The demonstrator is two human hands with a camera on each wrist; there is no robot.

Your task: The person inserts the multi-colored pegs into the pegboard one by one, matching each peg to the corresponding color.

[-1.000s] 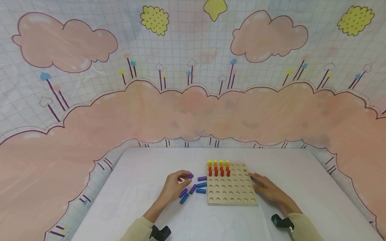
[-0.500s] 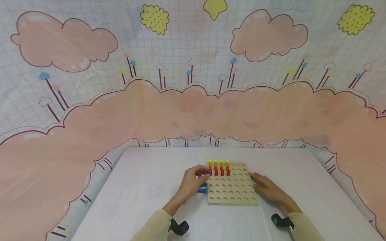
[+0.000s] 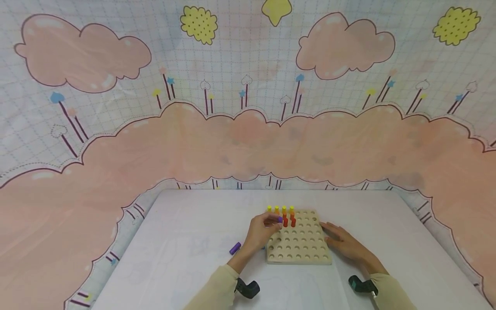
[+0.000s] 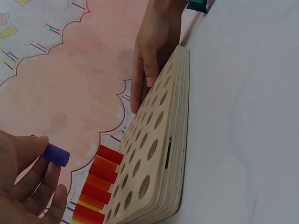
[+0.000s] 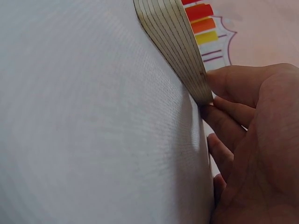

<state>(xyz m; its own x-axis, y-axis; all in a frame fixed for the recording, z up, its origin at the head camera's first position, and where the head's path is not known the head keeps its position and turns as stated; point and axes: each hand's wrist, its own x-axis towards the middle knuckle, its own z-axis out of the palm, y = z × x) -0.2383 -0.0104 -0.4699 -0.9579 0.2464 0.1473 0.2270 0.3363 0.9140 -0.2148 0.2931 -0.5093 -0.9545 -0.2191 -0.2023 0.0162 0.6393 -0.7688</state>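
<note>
My left hand [image 3: 260, 232] pinches a short purple peg [image 4: 57, 155] between thumb and fingers, over the left part of a square wooden pegboard [image 3: 306, 249]. In the left wrist view the peg is tilted and held apart from the holes. Upright yellow pegs [image 3: 292, 209], orange pegs and red pegs [image 3: 293, 222] fill short rows at the board's back left; the left hand hides some of them. At the board's right edge my right hand [image 3: 345, 243] rests with extended fingers, and in the right wrist view its thumb [image 5: 233, 84] touches the board's corner.
One loose purple peg [image 3: 234, 248] lies on the white table [image 3: 186, 224], left of my left forearm. A sliver of a blue peg [image 3: 263, 247] shows between hand and board. Dark wrist cameras sit at both cuffs. Behind the table hangs a cloud-patterned cloth [image 3: 248, 142].
My left hand has carried the purple peg rightward from beside the loose pegs to over the board, now covering most of those loose pegs. The right hand and board have stayed put.
</note>
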